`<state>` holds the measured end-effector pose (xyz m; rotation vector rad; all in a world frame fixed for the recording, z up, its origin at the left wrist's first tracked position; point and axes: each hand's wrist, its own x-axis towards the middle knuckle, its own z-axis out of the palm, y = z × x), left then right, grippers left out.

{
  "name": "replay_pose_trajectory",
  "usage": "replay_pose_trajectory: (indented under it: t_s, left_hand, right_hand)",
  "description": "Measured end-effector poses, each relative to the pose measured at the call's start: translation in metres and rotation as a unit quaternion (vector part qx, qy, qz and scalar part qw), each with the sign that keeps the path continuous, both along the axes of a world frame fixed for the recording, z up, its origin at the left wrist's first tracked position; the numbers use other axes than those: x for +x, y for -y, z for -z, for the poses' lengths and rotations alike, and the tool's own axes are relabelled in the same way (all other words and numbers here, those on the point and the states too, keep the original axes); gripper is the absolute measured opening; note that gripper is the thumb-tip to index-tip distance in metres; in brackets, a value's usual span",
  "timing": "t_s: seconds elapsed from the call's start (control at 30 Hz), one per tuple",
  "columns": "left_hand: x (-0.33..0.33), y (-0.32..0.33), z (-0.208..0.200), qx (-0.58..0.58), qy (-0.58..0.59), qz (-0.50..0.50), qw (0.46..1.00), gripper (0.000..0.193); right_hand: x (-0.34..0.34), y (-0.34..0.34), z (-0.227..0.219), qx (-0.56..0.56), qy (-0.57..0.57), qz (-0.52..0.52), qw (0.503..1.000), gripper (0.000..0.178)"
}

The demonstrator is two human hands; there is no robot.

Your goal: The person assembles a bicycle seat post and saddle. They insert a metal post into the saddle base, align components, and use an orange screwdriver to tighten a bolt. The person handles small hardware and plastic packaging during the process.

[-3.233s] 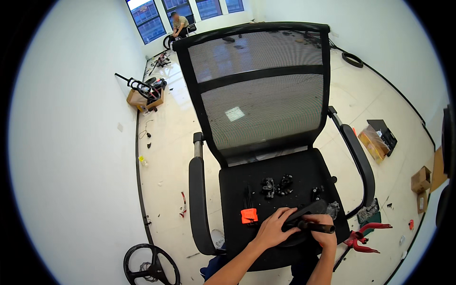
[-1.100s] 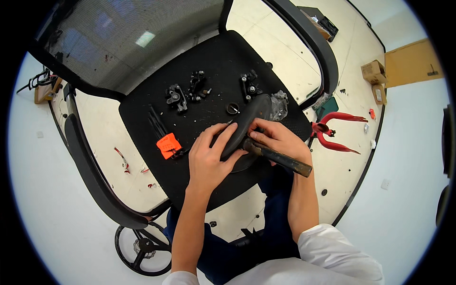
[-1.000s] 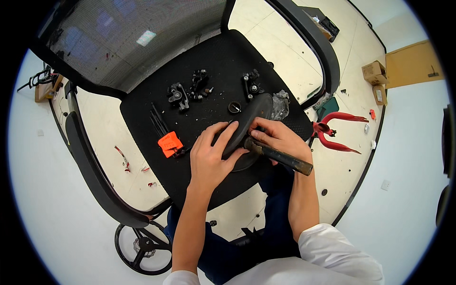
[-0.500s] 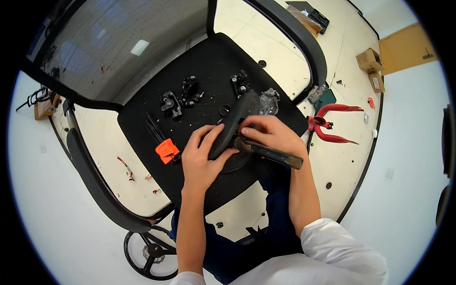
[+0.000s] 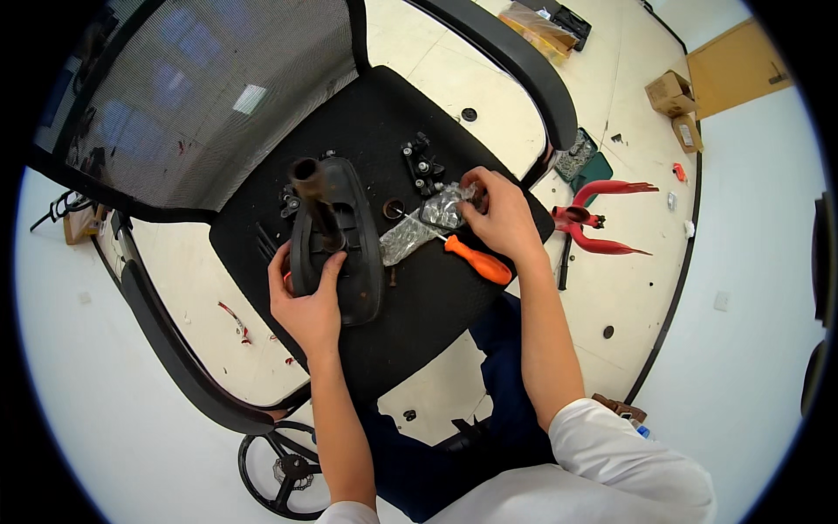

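black saddle (image 5: 360, 275) in the grip of our left hand (image 5: 307, 306), clear bag (image 5: 410, 236) to its right in the pinch of our right hand (image 5: 504, 217)

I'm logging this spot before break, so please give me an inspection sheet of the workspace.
Surface: black chair seat, with small parts on it.
Job's things: black saddle, underside up, with a brown-stained post rising from it; clear plastic wrap to its right.
Clutter: orange-handled screwdriver by the wrap; black metal part above it in the view.
Hands: left hand grips the saddle; right hand is at the wrap's upper end, firmness of grip unclear.
Cables: nothing seen.
Surroundings: red fork to the right; cardboard boxes farther off; black spoked wheel lower left.
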<state>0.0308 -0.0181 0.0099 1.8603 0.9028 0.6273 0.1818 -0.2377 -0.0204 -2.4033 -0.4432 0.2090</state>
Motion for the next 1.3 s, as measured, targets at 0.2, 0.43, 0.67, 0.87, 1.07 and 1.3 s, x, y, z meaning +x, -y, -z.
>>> replay_pose_trajectory:
  t_s: [0.2,0.43,0.67,0.87,1.07,1.3]
  left_hand:
    - [-0.001,-0.001,0.011,0.099,0.011,0.028,0.995,0.063]
    - [-0.002,0.001,0.013,0.050,-0.007,0.030,0.998,0.045]
    - [-0.006,-0.021,0.017,-0.080,0.040,-0.029,0.996,0.036]
    - [-0.013,-0.038,0.028,-0.282,0.115,-0.047,0.951,0.033]
    - [-0.017,-0.039,0.021,-0.308,0.136,-0.075,0.939,0.030]
    - [-0.021,-0.036,0.012,-0.288,0.144,-0.074,0.944,0.030]
  right_hand:
    - [-0.001,-0.007,-0.020,0.386,-0.119,0.196,0.894,0.023]
    - [-0.004,-0.005,-0.012,0.439,-0.139,0.156,0.874,0.041]
    - [-0.015,-0.002,-0.019,0.221,-0.018,0.115,0.968,0.042]
    - [-0.047,-0.040,-0.043,0.197,-0.012,0.022,0.980,0.022]
    - [-0.056,-0.060,-0.037,0.178,-0.010,-0.036,0.983,0.016]
    - [-0.068,-0.071,-0.020,-0.038,-0.110,-0.177,0.977,0.023]
